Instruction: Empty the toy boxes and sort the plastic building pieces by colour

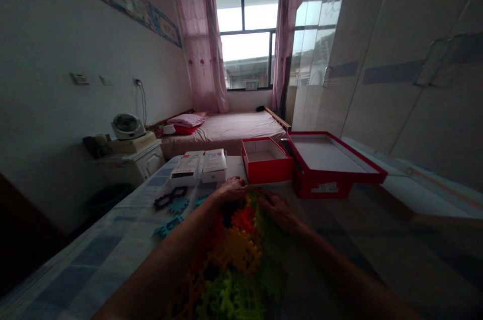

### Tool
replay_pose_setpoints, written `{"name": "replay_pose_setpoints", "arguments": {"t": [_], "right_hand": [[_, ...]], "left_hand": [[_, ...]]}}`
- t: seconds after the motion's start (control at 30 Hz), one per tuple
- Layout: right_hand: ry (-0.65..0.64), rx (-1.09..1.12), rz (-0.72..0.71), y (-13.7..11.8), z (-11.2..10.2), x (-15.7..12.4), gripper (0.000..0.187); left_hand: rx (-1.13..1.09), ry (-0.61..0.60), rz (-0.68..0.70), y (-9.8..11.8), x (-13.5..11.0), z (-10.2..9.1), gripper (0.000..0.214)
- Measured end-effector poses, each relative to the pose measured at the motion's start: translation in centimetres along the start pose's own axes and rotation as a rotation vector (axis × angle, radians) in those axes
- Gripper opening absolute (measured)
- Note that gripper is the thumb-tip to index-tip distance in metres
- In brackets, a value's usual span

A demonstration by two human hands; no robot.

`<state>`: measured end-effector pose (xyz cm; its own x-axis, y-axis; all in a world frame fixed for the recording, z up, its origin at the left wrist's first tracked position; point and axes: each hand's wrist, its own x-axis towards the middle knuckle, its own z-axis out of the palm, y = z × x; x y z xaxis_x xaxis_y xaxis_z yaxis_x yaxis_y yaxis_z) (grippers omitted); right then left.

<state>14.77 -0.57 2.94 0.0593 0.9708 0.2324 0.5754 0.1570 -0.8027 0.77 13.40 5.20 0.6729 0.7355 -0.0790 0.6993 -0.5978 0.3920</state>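
Note:
Both my hands rest at the far end of a heap of interlocking puzzle pieces, dimly lit. My left hand [231, 190] reaches over the heap's far edge, its fingers stretched forward and partly hidden. My right hand [278, 210] lies with fingers extended over green puzzle pieces [269, 244] on the right side. Orange-yellow puzzle pieces [236, 248] are in the middle, red puzzle pieces [243, 220] beyond them, and bright green puzzle pieces [232, 295] nearest me. Left of my left forearm lie loose teal puzzle pieces [169, 227] and a dark purple piece [169, 198].
On the checked cloth [94, 249] stand two white boxes [214, 165], a small open red box [267, 161] and a larger open red tray-like box [332, 154]. Beyond are a bed [234, 126], a cabinet with a fan [127, 125] on top, and a wardrobe [377, 83] on the right.

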Motion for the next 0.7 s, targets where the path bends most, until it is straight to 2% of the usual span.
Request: {"name": "replay_pose_setpoints", "arguments": {"t": [0.2, 0.47, 0.6, 0.7], "right_hand": [[-0.028, 0.098, -0.057, -0.6, -0.5, -1.0, 0.046], [0.06, 0.216, -0.098, 0.8, -2.1, -4.0, 0.053], [0.073, 0.208, -0.027, 1.2, -3.7, -6.9, 0.047], [0.103, 0.074, 0.047, 1.2, -5.0, -8.9, 0.041]], "left_hand": [[-0.057, -0.062, 0.153, 2.0, -1.5, -0.3, 0.042], [0.004, -0.03, 0.354, 8.4, -5.2, 0.3, 0.028], [0.121, 0.046, 0.507, 11.3, -8.5, 0.2, 0.028], [0.141, 0.152, 0.686, 11.2, -12.6, -0.1, 0.036]]}}
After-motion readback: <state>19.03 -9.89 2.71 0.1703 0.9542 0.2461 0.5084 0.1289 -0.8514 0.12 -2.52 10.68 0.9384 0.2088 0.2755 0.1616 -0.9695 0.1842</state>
